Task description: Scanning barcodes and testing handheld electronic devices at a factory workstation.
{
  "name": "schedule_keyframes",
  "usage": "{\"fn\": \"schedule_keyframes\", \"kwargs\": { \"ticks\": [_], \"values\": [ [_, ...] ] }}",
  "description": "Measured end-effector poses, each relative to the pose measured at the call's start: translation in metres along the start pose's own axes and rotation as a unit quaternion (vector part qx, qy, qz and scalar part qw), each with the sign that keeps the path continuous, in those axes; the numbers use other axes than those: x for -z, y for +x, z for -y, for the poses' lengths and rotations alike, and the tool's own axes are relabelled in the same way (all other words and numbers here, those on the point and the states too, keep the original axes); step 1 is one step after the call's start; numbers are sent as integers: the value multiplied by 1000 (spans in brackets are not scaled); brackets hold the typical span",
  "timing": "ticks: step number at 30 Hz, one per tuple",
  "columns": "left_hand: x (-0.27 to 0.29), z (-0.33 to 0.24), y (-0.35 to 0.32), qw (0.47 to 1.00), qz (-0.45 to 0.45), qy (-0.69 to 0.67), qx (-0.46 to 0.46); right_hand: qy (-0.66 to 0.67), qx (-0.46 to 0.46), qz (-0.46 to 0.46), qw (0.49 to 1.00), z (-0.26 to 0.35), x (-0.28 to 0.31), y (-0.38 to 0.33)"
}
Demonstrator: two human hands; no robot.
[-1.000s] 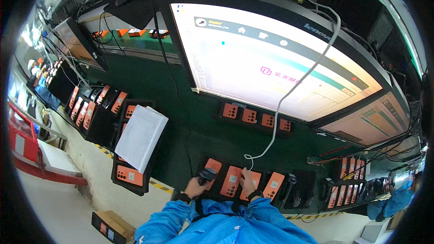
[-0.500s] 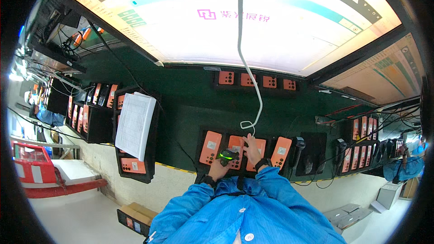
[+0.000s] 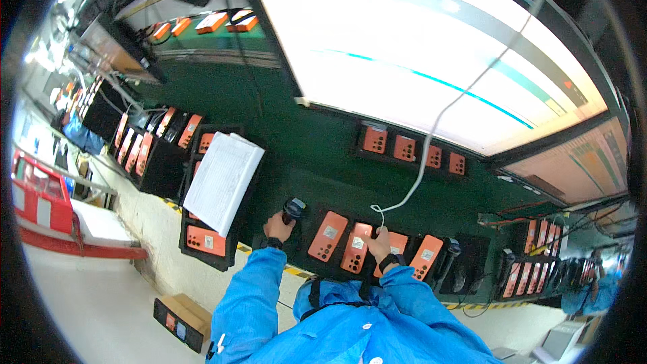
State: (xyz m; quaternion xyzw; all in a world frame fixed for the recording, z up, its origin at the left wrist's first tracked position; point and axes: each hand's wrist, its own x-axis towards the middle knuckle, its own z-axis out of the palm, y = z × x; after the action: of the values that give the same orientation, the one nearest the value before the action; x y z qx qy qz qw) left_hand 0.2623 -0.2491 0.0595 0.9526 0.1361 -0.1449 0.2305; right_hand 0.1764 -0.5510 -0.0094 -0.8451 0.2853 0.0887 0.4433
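My left hand [image 3: 278,227] is closed around the handle of a black handheld scanner [image 3: 294,207], low over the green mat to the left of the phone row. My right hand [image 3: 380,245] is closed on the end of a white cable [image 3: 423,168], its fingers just above the row. Four-camera-style orange phones lie back up there: a left phone [image 3: 328,234], a second phone [image 3: 356,248] beside my right fingertips, a third phone [image 3: 397,243] partly covered by my right hand, and a right-hand phone [image 3: 427,257]. Pale labels show on their backs.
A large bright monitor [image 3: 418,47] stands at the back, a second screen [image 3: 579,168] to its right. Stacked papers [image 3: 224,182] rest on a black tray at left. More orange phones [image 3: 404,147] sit below the monitor. A black device [image 3: 450,256] stands right of the row.
My left hand has moved left with the scanner, away from the phones; its green light no longer shows. My right hand stays by the row with the cable. The whole view has tilted.
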Motion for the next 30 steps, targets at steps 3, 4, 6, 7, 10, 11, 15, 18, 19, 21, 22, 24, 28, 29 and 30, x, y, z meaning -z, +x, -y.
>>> {"fn": "schedule_keyframes", "kwargs": {
  "ticks": [3,4,6,7,10,11,15,18,19,21,22,24,28,29,30],
  "values": [
    [-12,2,-5,991,-126,17,-37,71,118,0,990,-17,-5,-6],
    [-16,-6,-14,967,-236,23,-92,109,88,23,990,-19,0,-10],
    [-4,-47,-48,955,-248,-49,-152,141,55,43,988,-16,15,-20],
    [-8,-53,-60,946,-155,-129,-253,206,40,59,976,-15,22,-26],
    [-60,-77,-89,879,-21,-306,-364,323,7,88,942,-11,40,-41],
    [-69,-80,-89,878,-17,-313,-361,333,14,96,938,-10,45,-44],
    [-84,-82,-93,876,181,-354,-271,258,68,56,962,22,68,-61],
    [-76,-79,-95,886,199,-308,-285,156,133,34,978,55,77,-70],
    [-72,-80,-98,887,166,-295,-313,155,133,34,978,56,77,-70],
    [-71,-79,-101,888,131,-282,-338,155,148,81,973,59,78,-72],
    [-72,-78,-100,887,119,-284,-343,155,150,83,973,61,79,-73],
    [-74,-77,-102,888,104,-285,-346,117,129,99,980,72,85,-76],
    [-70,-80,-105,896,132,-281,-319,25,220,120,968,80,92,-73],
    [-67,-81,-109,893,156,-294,-301,15,253,97,962,76,88,-75],
    [-67,-79,-112,895,153,-294,-299,5,287,75,955,74,85,-77]
  ]
}}
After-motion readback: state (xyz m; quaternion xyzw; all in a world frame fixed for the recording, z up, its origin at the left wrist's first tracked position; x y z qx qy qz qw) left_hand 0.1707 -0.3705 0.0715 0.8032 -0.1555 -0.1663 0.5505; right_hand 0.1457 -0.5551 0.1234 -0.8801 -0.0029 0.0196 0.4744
